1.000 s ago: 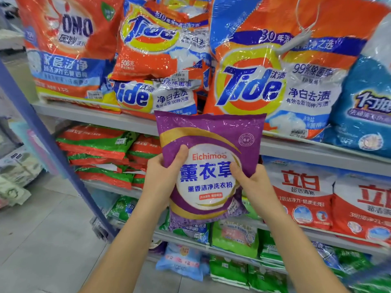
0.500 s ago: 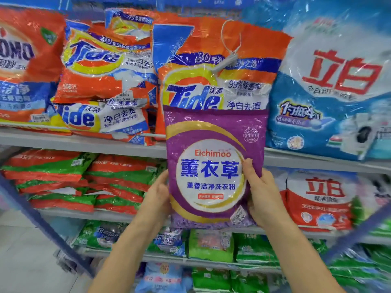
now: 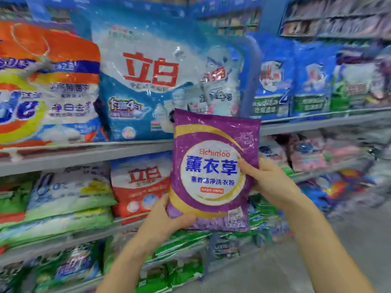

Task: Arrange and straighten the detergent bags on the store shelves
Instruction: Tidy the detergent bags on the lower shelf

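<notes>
I hold a purple detergent bag (image 3: pixel 213 166) upright in front of the shelves, its white round label facing me. My left hand (image 3: pixel 167 220) grips its lower left corner from below. My right hand (image 3: pixel 268 182) grips its right edge, thumb pressed on the label. Behind the bag stands a large blue and white detergent bag (image 3: pixel 152 81) on the upper shelf (image 3: pixel 84 153). A red and white bag (image 3: pixel 139 187) sits on the shelf below, just left of the purple one.
A big orange Tide bag (image 3: pixel 46 85) fills the upper shelf at the left. Blue bags (image 3: pixel 296 81) line the shelf to the right. Green bags (image 3: pixel 63 210) lie stacked lower left. Grey floor (image 3: pixel 349 240) opens at the right. The view is blurred.
The view has swung right along the shelves, carrying the purple bag with it. The Tide bags slid to the left edge. My left hand shifted down to the bag's lower corner.
</notes>
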`<state>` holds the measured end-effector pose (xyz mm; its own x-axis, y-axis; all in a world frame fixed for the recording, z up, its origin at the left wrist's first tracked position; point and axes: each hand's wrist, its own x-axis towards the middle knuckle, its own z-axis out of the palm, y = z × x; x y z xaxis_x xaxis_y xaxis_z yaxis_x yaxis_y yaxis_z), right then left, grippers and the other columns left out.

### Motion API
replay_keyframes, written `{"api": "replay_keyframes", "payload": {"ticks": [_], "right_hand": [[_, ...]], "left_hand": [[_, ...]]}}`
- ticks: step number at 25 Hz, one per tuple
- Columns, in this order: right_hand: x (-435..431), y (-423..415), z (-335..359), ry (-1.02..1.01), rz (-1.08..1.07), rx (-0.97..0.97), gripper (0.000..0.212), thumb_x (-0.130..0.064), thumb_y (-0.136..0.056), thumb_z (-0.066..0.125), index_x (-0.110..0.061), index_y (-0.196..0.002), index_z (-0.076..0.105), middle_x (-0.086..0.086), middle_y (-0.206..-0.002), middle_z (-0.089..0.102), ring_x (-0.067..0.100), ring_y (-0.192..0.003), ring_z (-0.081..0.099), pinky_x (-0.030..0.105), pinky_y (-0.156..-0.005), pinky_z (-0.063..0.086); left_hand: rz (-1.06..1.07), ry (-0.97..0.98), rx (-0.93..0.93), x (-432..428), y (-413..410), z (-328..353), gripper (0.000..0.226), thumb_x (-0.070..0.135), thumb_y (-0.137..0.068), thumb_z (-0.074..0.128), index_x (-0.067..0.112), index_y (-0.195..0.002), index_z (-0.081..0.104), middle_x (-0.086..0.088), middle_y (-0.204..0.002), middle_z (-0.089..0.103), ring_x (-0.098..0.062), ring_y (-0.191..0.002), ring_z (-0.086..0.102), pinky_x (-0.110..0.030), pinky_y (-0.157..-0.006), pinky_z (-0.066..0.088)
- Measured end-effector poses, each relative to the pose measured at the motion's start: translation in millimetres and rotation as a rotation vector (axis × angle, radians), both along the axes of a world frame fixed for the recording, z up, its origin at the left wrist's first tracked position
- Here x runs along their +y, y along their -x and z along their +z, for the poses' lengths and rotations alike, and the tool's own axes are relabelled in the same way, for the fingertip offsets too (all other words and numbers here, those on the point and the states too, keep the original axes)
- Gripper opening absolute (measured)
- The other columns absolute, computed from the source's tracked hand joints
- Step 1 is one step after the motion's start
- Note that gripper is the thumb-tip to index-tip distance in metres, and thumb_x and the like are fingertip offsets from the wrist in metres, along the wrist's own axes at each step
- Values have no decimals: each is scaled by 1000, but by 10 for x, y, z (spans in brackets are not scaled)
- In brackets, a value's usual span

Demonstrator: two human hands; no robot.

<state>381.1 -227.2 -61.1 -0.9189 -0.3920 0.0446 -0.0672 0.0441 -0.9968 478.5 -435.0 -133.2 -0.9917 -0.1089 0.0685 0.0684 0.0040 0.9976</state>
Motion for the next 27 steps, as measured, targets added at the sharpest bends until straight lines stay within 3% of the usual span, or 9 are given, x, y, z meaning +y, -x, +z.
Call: {"api": "replay_keyframes", "payload": {"ticks": [3,6,9,10,14,17,19,23,27], "right_hand": [[780,33,-93,82,-155,-43,19,-32,-90,53,-19,-94,67,-2,-87,74,17,-79,65,35,-71,49],[1520,-42,-215,76,-182,-71,38,-53,-79,60,-25,-104,64,-2,-99,72,11,-87,65,28,-75,53],[2017,-140,-342,-51,-206,-19,4,-28,-90,57,-29,-93,57,-23,-87,68,-16,-76,60,5,-68,45],[2178,-155,-369,-75,-239,14,8,-25,-88,59,-27,-95,58,-22,-89,67,-14,-77,60,6,-68,44],[2793,-6,-462,-32,-516,20,22,-24,-82,67,-7,-97,66,0,-77,74,27,-71,63,28,-53,49],[3226,232,-554,-29,-636,38,46,-46,-72,69,-4,-91,67,27,-87,68,45,-73,64,51,-66,51],[3471,469,-544,-24,-688,42,39,-38,-77,63,-2,-90,67,28,-90,67,44,-76,65,57,-73,50],[4018,1188,-453,-10,-727,95,47,-37,-76,58,8,-87,62,27,-86,68,24,-74,61,38,-71,48],[4496,1954,-242,-7,-731,118,20,-22,-88,55,-7,-83,68,2,-75,74,15,-69,68,23,-62,53]], "left_hand": [[-33,-41,30,741,215,-4,60,25,-41,82,23,-95,57,27,-76,70,11,-71,64,-4,-62,45],[-76,-74,23,1402,417,30,55,32,-46,81,25,-95,57,25,-78,70,9,-72,65,-4,-62,46],[-133,-74,18,1947,672,47,78,50,-29,82,26,-99,59,23,-86,71,5,-80,66,-10,-68,48],[-167,-56,23,2150,762,60,82,54,-26,85,26,-99,59,24,-86,71,6,-81,66,-10,-68,48],[-281,-46,61,2832,1067,85,68,39,-35,90,24,-93,59,26,-76,70,12,-70,63,-2,-61,44],[-316,-69,43,3303,1425,-10,92,49,-14,88,19,-97,61,23,-77,71,8,-70,66,-4,-59,46],[-331,-103,30,3607,1729,-39,93,46,-14,89,18,-97,61,23,-74,71,8,-68,66,-5,-58,47],[-297,-125,61,4192,2487,25,97,67,-7,80,25,-92,60,27,-74,70,9,-69,65,-8,-58,47],[-296,-100,102,4666,3271,185,96,78,-14,74,30,-96,59,30,-81,69,12,-77,64,-10,-65,47]]}}
